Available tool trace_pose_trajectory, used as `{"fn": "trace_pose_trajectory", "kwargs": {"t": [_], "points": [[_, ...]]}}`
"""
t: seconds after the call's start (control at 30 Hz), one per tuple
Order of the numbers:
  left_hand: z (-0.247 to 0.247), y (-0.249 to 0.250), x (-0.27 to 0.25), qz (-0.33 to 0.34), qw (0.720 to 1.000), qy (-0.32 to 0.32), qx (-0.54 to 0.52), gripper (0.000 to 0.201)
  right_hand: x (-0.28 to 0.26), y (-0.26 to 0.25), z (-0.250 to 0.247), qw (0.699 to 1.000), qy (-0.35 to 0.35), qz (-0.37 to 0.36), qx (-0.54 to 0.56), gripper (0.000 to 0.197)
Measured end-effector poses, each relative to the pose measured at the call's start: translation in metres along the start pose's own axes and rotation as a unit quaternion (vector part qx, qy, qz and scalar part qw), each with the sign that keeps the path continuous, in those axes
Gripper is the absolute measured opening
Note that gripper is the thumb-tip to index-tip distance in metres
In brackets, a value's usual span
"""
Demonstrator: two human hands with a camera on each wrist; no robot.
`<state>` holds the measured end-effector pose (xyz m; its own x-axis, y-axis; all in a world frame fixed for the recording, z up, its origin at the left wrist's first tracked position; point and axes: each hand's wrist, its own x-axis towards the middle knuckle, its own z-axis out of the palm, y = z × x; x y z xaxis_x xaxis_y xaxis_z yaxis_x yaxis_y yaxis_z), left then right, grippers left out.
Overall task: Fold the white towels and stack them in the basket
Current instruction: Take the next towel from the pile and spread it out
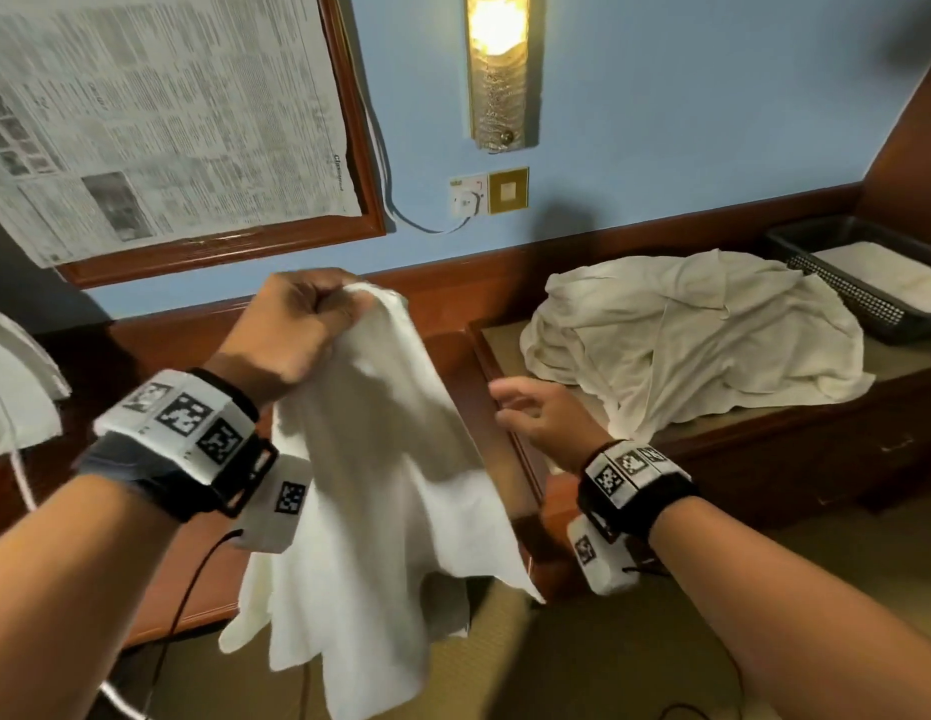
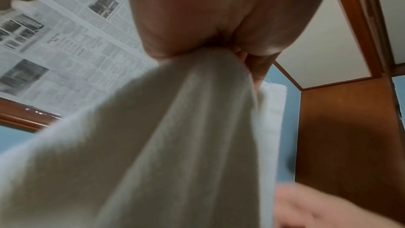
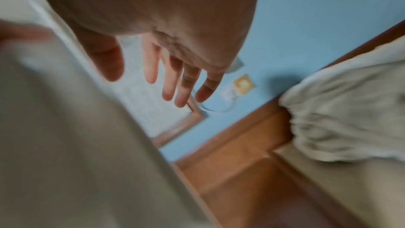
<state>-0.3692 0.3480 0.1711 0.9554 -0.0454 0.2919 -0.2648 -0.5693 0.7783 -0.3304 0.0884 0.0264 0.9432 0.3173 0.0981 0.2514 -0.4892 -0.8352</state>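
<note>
My left hand (image 1: 318, 309) is raised in a fist and grips the top corner of a white towel (image 1: 380, 491), which hangs down loose in front of me. The left wrist view shows the same towel (image 2: 175, 145) bunched out of my fist (image 2: 219, 41). My right hand (image 1: 526, 407) hovers open just right of the hanging towel, fingers (image 3: 173, 82) spread, holding nothing. A heap of crumpled white towels (image 1: 697, 340) lies on the low wooden unit to the right. Behind it stands the dark basket (image 1: 848, 298) with a folded white towel (image 1: 889, 272) inside.
A wooden ledge (image 1: 453, 283) runs along the blue wall, with a socket and switch plate (image 1: 489, 192) above it. A framed panel covered in newspaper (image 1: 157, 111) hangs at upper left. A lit wall lamp (image 1: 500, 59) is above. Cables trail down at lower left.
</note>
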Motion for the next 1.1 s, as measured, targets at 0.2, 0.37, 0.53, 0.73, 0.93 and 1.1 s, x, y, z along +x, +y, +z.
{"fn": "trace_pose_trajectory", "kwargs": {"t": [0.2,0.37,0.53,0.73,0.93,1.1], "points": [[0.032,0.020,-0.004,0.036,0.999,0.010,-0.004,0.026,0.021,-0.098,-0.003,0.981,-0.035,-0.130,0.142,0.026],[0.027,0.020,-0.015,0.042,0.996,0.078,-0.031,0.013,0.035,-0.118,-0.017,0.972,0.047,-0.209,0.093,0.018],[0.038,0.005,-0.035,0.045,0.984,0.171,-0.033,0.012,0.048,-0.154,-0.038,0.957,0.046,-0.282,0.054,0.016],[0.073,-0.024,-0.050,-0.013,0.980,0.200,0.001,0.011,0.066,-0.182,-0.074,0.940,0.094,-0.327,0.029,0.020],[0.123,-0.045,-0.056,-0.094,0.989,0.106,0.040,0.036,0.061,-0.189,-0.099,0.933,0.156,-0.324,0.034,0.022],[0.120,-0.048,-0.051,-0.118,0.977,0.178,-0.022,0.036,0.055,-0.169,-0.121,0.947,0.161,-0.276,-0.037,0.028]]}}
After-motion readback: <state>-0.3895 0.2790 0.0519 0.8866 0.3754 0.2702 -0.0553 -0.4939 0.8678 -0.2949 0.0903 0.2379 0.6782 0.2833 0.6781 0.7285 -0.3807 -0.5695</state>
